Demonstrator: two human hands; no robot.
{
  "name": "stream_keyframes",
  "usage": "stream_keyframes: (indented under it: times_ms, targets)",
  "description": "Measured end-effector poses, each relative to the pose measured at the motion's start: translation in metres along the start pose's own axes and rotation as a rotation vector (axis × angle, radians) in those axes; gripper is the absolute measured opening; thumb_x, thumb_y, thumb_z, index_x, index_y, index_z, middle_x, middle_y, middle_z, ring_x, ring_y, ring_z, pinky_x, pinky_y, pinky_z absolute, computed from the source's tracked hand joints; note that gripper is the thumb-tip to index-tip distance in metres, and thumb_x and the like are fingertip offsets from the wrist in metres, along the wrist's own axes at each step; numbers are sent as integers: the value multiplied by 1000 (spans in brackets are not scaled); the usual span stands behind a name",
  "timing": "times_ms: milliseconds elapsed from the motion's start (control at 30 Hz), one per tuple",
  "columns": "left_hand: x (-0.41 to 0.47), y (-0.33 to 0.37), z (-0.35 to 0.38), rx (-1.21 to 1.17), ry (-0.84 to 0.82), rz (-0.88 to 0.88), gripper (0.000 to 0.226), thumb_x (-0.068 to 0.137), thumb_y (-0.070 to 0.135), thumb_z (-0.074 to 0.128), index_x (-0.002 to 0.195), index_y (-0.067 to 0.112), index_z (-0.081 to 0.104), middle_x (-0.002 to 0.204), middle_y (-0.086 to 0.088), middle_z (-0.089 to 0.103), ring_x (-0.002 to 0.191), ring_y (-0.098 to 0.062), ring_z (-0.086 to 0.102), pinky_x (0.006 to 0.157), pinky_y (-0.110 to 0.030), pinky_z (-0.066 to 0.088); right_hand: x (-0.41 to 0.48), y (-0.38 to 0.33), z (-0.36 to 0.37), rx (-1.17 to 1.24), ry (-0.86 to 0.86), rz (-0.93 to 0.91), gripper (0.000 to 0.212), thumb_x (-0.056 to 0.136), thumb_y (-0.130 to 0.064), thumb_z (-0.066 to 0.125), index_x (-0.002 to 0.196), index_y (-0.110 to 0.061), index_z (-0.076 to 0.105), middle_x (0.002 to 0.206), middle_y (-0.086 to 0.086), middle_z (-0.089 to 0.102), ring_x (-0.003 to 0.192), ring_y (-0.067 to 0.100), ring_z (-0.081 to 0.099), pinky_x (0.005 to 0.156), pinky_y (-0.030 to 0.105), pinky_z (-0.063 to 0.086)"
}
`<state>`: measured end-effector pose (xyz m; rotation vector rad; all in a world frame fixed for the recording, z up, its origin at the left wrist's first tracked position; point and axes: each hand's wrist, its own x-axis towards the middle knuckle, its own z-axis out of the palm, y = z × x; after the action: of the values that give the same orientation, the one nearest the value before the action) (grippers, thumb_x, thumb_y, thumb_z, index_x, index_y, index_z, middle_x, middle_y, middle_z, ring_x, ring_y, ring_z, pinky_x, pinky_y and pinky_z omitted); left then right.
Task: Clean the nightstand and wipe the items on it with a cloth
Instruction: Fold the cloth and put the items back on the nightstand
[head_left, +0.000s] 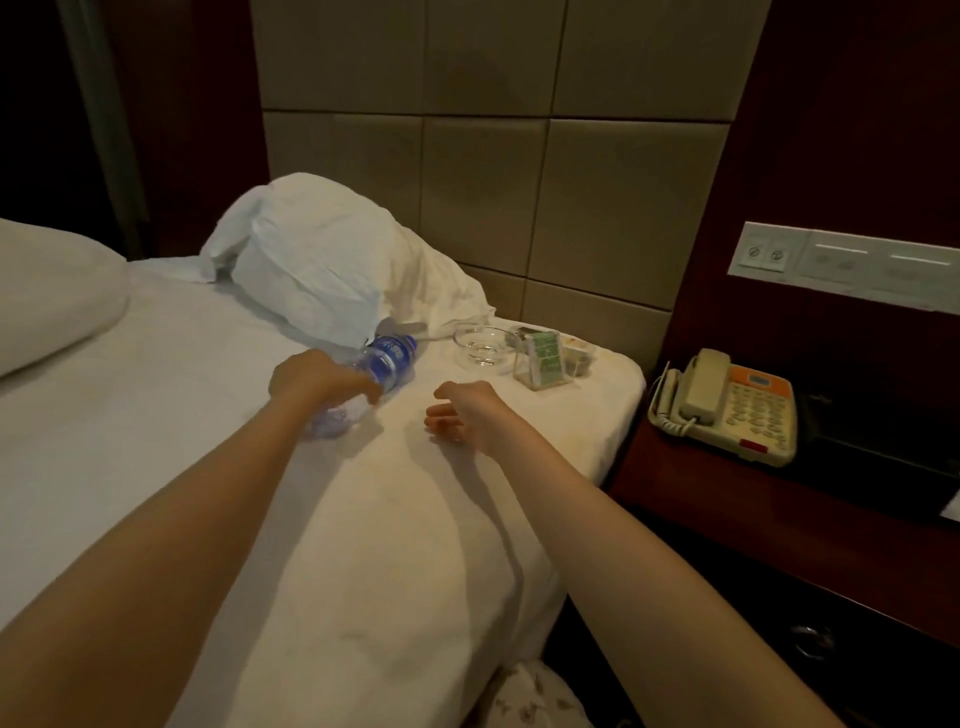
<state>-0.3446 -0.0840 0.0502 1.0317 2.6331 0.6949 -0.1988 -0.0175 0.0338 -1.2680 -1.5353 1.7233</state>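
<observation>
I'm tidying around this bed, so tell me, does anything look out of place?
Yes. Small items lie on the bed sheet: a water bottle on its side, gripped by the left hand, plus a glass ashtray and a clear card holder. The telephone sits on the nightstand.

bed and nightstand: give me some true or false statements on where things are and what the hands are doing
1. The left hand holds a water bottle lying on the bed. True.
2. The right hand holds a cloth. False: it is open and holds nothing.
3. The telephone stands on the bed. False: it sits on the nightstand.
4. The glass ashtray sits on the bed beside a clear card holder. True.
5. A white pillow lies behind the water bottle. True.
</observation>
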Motion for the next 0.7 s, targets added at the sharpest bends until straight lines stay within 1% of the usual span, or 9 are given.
stream_keyframes:
  times_ms: [33,100,167,267,333,400,500,600,700]
  targets:
    - [-4,0,-5,-179,-130,-56,66,77,44,69,125,1,52,97,-15,58,91,-30,60,74,-30,44,0,2,5,39,-14,11,32,93,-15,52,119,3,45,82,14,54,60,22,55,59,31,51]
    - [-13,1,-10,-402,-298,-77,63,80,39,68,127,1,50,109,-19,60,85,-29,58,71,-30,45,-1,5,12,116,-37,20,47,93,-27,56,127,2,41,82,14,54,62,21,55,61,29,52]
    - [-20,2,-6,-429,-349,-45,61,80,38,67,126,2,51,121,-19,57,95,-30,57,79,-33,45,-6,5,17,188,-82,17,52,91,-36,58,126,0,45,79,12,56,62,19,55,57,26,52]
    - [-31,13,2,-456,-384,51,57,76,38,70,122,5,58,119,-18,62,99,-28,61,87,-37,51,-11,7,17,312,-52,21,58,84,-41,66,124,-3,47,78,9,57,65,18,56,54,26,50]
    - [-38,27,5,-447,-435,105,63,75,39,71,125,6,53,119,-16,62,106,-29,61,94,-38,49,-14,7,6,353,19,-9,73,74,-48,73,125,-3,47,88,12,62,75,21,62,63,29,52]
    - [-47,45,7,-438,-439,177,68,77,40,70,132,10,44,126,-14,55,113,-29,55,92,-38,45,-18,4,-14,349,45,-59,85,64,-52,77,127,-5,48,106,14,66,90,26,66,76,32,55]
    - [-61,71,11,-473,-419,282,66,76,41,72,130,13,46,125,-12,56,109,-28,57,95,-40,48,-37,-7,-51,327,69,-172,62,76,-41,72,125,-11,49,111,11,66,88,22,65,70,29,54]
    - [-77,100,24,-576,-578,398,54,75,35,74,119,12,52,117,-11,63,106,-30,61,98,-47,48,-55,-18,-94,221,200,-267,44,79,-33,70,113,-11,53,97,6,66,77,16,62,64,26,49]
    - [-100,136,43,-608,-643,463,47,75,35,74,114,12,58,111,-9,66,98,-24,64,89,-38,53,-75,-21,-137,101,369,-334,40,74,-32,76,100,-14,52,94,3,65,88,19,63,78,32,52]
